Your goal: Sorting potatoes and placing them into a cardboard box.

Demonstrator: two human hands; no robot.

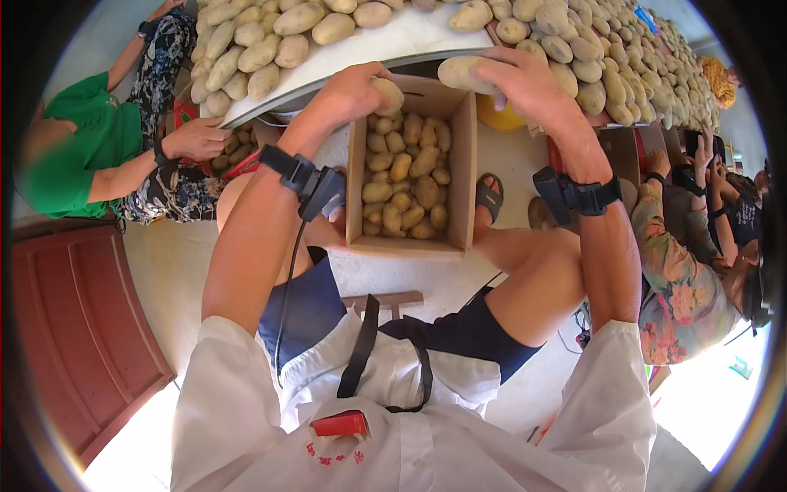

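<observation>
My left hand (pixel 359 92) grips a potato (pixel 388 96) above the back left corner of an open cardboard box (pixel 464 184). Many potatoes (pixel 401 166) lie inside the box, which stands on the floor between my feet. Over to the right, my right hand (pixel 513 77) holds a longer potato (pixel 461 74) by one end, just beyond the box's back right corner and near the table edge. Both held potatoes are above the rim. Straight ahead, a white tabletop (pixel 406 37) bears potato heaps on both sides.
A person in a green shirt (pixel 117 129) sits at the left, one hand at the table's corner. Several people sit at the right, one in a flowered garment (pixel 682 277). A yellow object (pixel 499 114) is under the table edge. A dark red panel (pixel 86 332) stands at lower left.
</observation>
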